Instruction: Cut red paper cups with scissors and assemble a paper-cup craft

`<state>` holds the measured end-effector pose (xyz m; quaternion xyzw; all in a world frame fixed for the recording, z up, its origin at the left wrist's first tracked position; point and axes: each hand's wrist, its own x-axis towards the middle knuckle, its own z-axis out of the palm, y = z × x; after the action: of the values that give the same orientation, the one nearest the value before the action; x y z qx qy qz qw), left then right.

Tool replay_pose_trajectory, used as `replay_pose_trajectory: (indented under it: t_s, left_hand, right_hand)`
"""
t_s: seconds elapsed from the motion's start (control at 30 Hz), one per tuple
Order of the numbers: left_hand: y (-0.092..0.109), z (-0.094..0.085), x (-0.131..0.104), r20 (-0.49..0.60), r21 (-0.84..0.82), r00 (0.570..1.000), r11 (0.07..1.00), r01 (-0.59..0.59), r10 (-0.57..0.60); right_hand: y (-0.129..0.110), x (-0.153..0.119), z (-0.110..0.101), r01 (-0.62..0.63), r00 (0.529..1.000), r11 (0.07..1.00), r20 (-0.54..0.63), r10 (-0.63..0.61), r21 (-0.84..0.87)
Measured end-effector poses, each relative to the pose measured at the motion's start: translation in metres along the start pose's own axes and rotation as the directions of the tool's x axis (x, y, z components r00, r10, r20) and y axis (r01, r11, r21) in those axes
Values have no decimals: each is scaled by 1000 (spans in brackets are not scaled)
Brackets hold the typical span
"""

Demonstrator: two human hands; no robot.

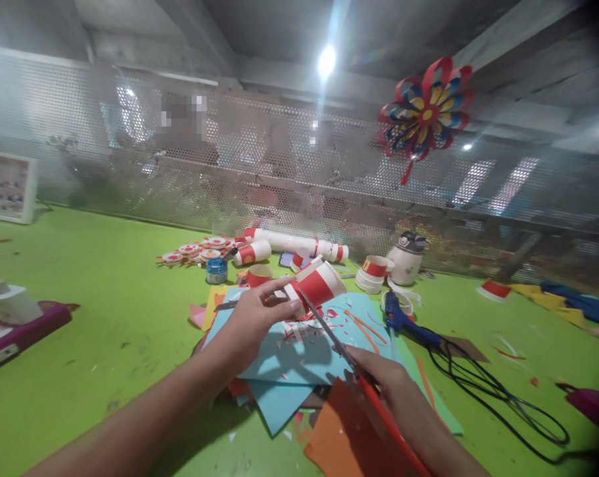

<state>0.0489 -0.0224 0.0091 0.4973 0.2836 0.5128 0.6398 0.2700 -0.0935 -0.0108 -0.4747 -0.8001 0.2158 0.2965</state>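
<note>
In the middle of the frame, a red-and-white paper cup [322,285] is tilted with its wide end toward the right, above a stack of coloured paper whose top sheet is light blue [264,361]. The left hand [252,318] pinches the cup's narrower end between thumb and fingers. The right hand [383,374], at lower centre-right, is curled around the red-handled scissors [332,334], their blades slanting up and left to the cup's side (whether they touch it, I cannot tell). Red and white scraps [304,328] are scattered on the blue sheet, with thin orange strips [366,328] to their right. A blue glue gun [406,321] lies just right of the stack, its black cord [498,397] looping toward the lower right. Behind the cup is a long white tube [289,244] with red bands; a petalled paper ornament [427,114] hangs at upper right.
</note>
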Motion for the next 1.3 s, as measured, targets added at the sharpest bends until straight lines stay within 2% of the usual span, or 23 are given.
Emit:
replay_pose_trajectory:
  t_s: [0.2,0.37,0.53,0.67,0.83,1.3]
  left_hand:
    - [0,2,-1,-33,15,999,1000,-4,5]
    - [0,1,-1,-88,28,996,1000,1,2]
    - [-3,0,0,-102,5,995,1000,-18,19]
    - [-3,0,1,-46,105,997,993,-59,64]
    - [-3,1,0,-42,224,993,970,-98,111]
    - [-2,5,-1,-39,101,996,992,-80,85]
  right_hand:
    - [-10,-1,-2,-12,1000,999,-6,12,36]
    - [-8,-2,-1,3,1000,1000,-21,-2,16]
    - [-7,-1,-1,-48,998,999,-33,48,12]
    - [-10,0,-1,-44,998,999,-34,45,20]
    - [-13,1,0,-49,998,998,-40,51,49]
    - [-12,-3,1,-55,997,998,-54,57,36]
